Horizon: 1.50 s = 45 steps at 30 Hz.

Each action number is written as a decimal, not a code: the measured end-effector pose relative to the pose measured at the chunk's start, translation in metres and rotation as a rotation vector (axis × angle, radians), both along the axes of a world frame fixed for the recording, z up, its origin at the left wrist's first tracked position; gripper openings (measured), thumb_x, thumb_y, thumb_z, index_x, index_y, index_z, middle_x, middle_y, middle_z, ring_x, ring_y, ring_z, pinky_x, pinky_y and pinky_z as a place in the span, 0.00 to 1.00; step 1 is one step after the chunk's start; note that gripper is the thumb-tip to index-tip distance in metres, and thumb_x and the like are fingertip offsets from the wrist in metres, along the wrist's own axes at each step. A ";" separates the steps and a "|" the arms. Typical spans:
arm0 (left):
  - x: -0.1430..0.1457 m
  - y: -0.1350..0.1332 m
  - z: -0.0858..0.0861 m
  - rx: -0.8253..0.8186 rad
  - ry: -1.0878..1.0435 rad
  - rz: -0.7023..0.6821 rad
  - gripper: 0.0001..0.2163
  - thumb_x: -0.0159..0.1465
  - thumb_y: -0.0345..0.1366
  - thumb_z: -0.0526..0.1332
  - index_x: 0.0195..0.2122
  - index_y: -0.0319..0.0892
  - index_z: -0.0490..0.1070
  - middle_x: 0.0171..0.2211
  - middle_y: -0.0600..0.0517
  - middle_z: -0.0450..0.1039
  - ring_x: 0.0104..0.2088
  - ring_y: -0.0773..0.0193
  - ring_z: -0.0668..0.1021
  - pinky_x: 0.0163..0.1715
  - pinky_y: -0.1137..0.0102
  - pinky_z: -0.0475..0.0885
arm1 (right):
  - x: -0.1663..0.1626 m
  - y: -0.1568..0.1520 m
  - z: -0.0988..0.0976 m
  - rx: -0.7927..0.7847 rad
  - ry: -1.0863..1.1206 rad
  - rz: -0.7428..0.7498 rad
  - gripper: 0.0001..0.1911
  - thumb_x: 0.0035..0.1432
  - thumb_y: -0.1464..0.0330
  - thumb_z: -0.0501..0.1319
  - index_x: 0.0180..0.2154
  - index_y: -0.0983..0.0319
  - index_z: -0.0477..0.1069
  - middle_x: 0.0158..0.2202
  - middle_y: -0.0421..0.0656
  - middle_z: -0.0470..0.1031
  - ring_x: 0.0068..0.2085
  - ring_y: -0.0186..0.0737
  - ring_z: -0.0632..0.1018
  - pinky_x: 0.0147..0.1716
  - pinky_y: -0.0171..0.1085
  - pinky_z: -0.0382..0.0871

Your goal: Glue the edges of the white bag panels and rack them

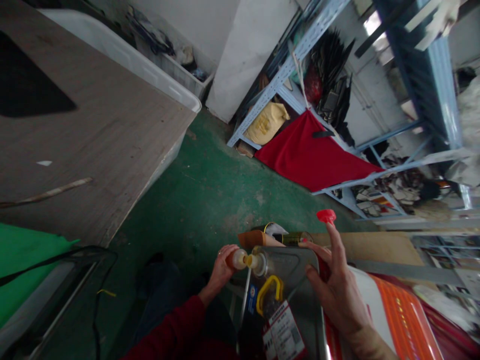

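My left hand (222,270) is closed round a small clear plastic bottle (239,259), held tilted with its neck against the yellow spout (253,261) of a large metal can. The can (296,260) is tipped over toward the bottle; its grey top carries a yellow handle (268,292) and a white printed label (285,330). My right hand (343,292) grips the can's edge, thumb on the grey top and other fingers along the side. A red cap (326,216) sits at the tip of its raised index finger. The bottle's lower part is hidden by my left hand.
A wooden-topped table (93,100) stands at the left, with a cable (98,310) hanging nearby. Blue metal shelving (277,82) with a red cloth (315,155) and a yellow sack (267,122) is ahead. Green floor (180,195) lies between. A cardboard piece (360,245) is beyond the can.
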<state>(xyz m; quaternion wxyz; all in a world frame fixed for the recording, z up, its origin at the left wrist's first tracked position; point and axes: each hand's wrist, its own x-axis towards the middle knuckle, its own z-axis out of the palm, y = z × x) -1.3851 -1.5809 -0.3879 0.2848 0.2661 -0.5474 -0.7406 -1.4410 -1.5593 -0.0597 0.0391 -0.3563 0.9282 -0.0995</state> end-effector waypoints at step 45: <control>0.002 0.002 0.001 0.012 0.015 0.005 0.21 0.45 0.36 0.71 0.43 0.44 0.74 0.46 0.45 0.75 0.50 0.49 0.74 0.54 0.52 0.65 | -0.001 0.003 0.002 -0.018 -0.025 0.000 0.41 0.55 0.70 0.53 0.66 0.57 0.36 0.48 0.46 0.75 0.51 0.48 0.74 0.53 0.54 0.64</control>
